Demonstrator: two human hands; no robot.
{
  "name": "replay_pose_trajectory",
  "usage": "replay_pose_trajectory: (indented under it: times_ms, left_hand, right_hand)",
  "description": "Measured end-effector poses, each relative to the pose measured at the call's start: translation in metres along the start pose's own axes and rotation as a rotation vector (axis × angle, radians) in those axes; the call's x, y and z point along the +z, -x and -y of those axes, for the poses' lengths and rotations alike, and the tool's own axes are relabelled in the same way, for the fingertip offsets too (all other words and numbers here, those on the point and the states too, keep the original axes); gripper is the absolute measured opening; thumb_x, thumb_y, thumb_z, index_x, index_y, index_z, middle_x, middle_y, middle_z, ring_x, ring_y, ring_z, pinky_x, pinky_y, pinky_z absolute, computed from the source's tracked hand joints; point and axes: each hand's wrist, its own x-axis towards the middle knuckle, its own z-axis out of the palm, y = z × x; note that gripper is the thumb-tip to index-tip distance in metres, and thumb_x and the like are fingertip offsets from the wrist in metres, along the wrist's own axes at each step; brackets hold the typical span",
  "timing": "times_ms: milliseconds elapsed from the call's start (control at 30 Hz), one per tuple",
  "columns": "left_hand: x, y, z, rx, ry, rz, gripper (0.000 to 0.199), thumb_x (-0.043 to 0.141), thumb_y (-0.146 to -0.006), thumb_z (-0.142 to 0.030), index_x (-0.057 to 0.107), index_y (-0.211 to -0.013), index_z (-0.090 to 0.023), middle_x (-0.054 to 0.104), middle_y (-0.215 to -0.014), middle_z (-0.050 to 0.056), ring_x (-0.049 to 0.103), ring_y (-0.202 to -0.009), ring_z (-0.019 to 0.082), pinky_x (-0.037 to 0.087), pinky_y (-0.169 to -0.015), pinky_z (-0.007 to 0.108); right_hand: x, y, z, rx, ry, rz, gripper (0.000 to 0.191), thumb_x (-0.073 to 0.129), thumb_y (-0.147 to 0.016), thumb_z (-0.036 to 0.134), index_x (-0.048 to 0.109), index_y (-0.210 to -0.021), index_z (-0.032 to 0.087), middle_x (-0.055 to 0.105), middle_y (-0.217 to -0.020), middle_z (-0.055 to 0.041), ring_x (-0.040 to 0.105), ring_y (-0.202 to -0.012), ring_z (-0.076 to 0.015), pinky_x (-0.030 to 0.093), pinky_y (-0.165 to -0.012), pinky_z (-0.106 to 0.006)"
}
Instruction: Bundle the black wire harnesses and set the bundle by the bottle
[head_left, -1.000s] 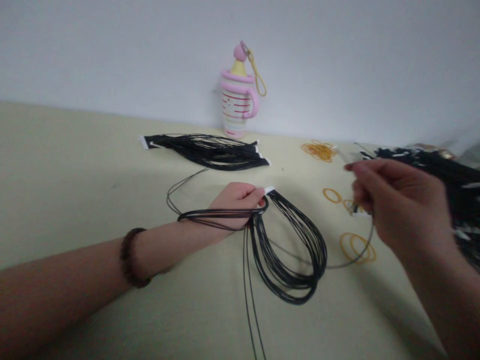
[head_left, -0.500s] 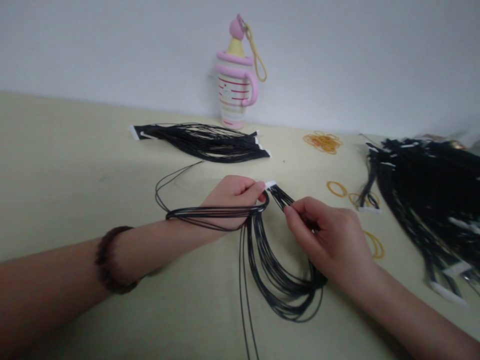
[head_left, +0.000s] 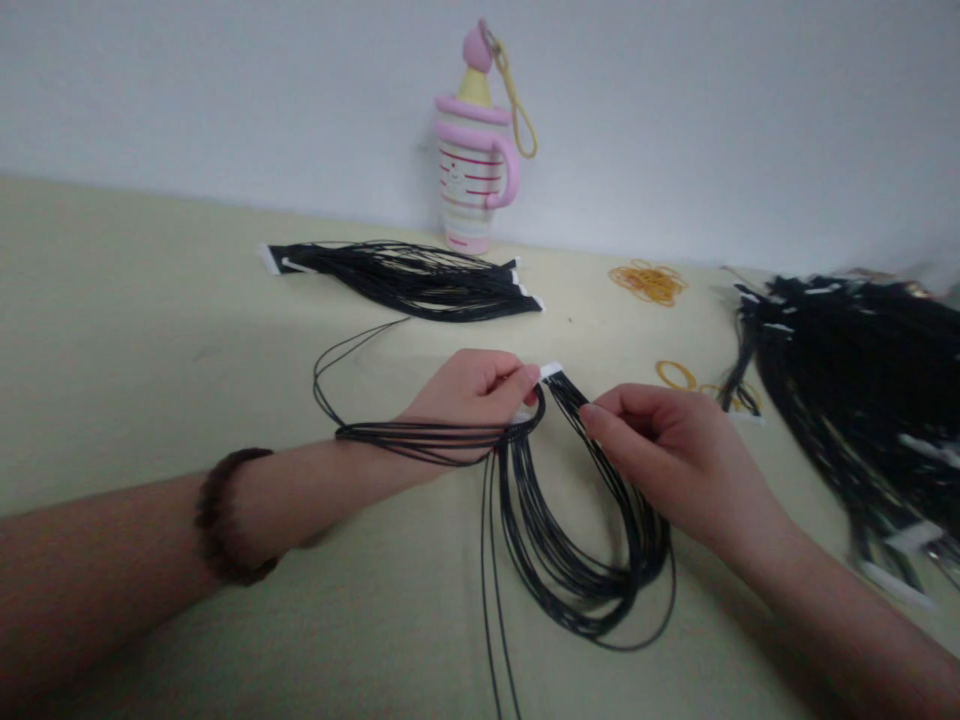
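My left hand (head_left: 469, 395) pinches a white connector strip (head_left: 550, 371) between thumb and fingers, and thin black wires (head_left: 570, 560) loop across the back of that hand and hang in a long bundle towards me. My right hand (head_left: 664, 450) is just right of the strip, with its fingers closed on several of these wires close below the connector. Part of the bundle is hidden under this hand. A dark bead bracelet (head_left: 225, 515) circles my left wrist.
A flat bundle of black wires with white ends (head_left: 405, 282) lies at the back. A large heap of the same wires (head_left: 847, 380) lies at the right. Yellow rubber bands (head_left: 649, 283) lie between them. A pink striped cup-shaped ornament (head_left: 471, 170) stands against the wall.
My right hand has slid a little right along the wires, and more of the hanging loop now shows below it. My left hand stays on the connector.
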Motion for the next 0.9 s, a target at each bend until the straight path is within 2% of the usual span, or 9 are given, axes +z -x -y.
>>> replay_pose_trajectory:
  times_ms: [133,333,567,700,900]
  left_hand:
    - [0.0001,-0.0004,0.0002,0.011,-0.018,-0.001,0.033,0.042,-0.083,-0.032,0.052,-0.057,-0.014,0.043,-0.052,-0.002,0.038,-0.051,0.009,0.024,-0.048,0.021]
    - [0.0005,-0.0001,-0.0001,0.030,-0.019,-0.002,0.034,0.042,-0.083,-0.031,0.050,-0.055,-0.014,0.041,-0.051,-0.003,0.036,-0.049,0.008,0.023,-0.048,0.021]
    - [0.0002,0.0003,-0.0011,0.054,-0.008,0.004,0.034,0.042,-0.084,-0.031,0.050,-0.055,-0.014,0.039,-0.051,-0.003,0.035,-0.050,0.008,0.023,-0.048,0.021]
    - [-0.0001,0.0001,-0.0013,0.039,-0.018,0.007,0.034,0.041,-0.084,-0.031,0.049,-0.055,-0.014,0.040,-0.050,-0.003,0.035,-0.049,0.008,0.022,-0.047,0.021]
    - [-0.0006,0.0005,-0.0013,0.082,-0.047,0.012,0.035,0.041,-0.085,-0.031,0.051,-0.057,-0.014,0.040,-0.050,-0.003,0.037,-0.050,0.008,0.024,-0.049,0.021]
  right_hand:
    - [-0.0031,-0.0009,-0.0017,0.062,-0.093,0.064,0.033,0.053,-0.081,0.029,0.048,-0.051,0.017,0.037,-0.043,0.0050,0.029,-0.038,-0.0051,0.020,-0.033,-0.017]
    - [-0.0039,-0.0018,-0.0064,0.174,-0.196,0.108,0.033,0.053,-0.081,0.034,0.050,-0.053,0.016,0.036,-0.042,0.0057,0.028,-0.037,-0.0048,0.019,-0.033,-0.017]
    - [-0.0034,-0.0027,-0.0075,0.199,-0.246,0.121,0.035,0.051,-0.083,0.036,0.048,-0.054,0.017,0.039,-0.042,0.0052,0.031,-0.037,-0.0056,0.022,-0.033,-0.018]
    - [-0.0030,-0.0011,-0.0039,0.105,-0.087,0.107,0.038,0.046,-0.086,0.033,0.043,-0.051,0.018,0.041,-0.042,0.0041,0.034,-0.037,-0.0062,0.024,-0.034,-0.019]
    - [0.0020,0.0052,-0.0030,-0.213,0.312,-0.031,0.029,0.045,-0.086,0.025,0.045,-0.059,0.019,0.045,-0.045,0.0038,0.038,-0.038,-0.0073,0.026,-0.039,-0.022]
